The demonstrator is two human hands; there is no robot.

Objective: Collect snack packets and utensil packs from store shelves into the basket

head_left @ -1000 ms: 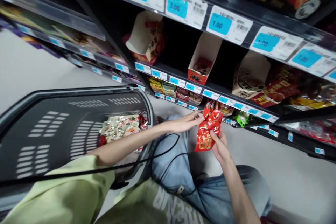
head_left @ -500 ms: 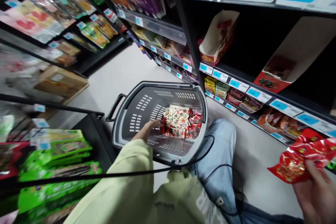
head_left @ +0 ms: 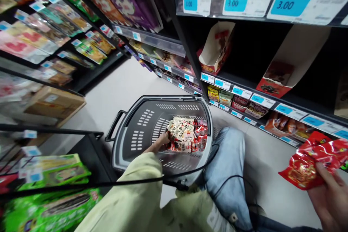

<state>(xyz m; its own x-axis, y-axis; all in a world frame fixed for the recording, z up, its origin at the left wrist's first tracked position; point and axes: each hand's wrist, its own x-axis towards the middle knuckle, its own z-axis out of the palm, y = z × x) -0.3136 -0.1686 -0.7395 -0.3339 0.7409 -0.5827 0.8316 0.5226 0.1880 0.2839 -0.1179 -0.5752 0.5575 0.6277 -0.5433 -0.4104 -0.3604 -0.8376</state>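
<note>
1. Lower centre: left hand (head_left: 162, 139) in grey shopping basket (head_left: 146, 130), at cream snack packets (head_left: 181, 129); I can't tell its grip. Reaching step, apparently; next calls for finger closure.
2. Lower right: right hand (head_left: 330, 190) clamped on red snack packaging (head_left: 301, 168).

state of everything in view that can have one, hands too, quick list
basket: open-topped, part filled
white packets: heaped in the basket
small red packets: in the basket, beside the white ones
left hand: at the white packets, grip unclear
right hand: closed on red packets
cartons: open, on the shelf
green packets: lying stacked
</note>
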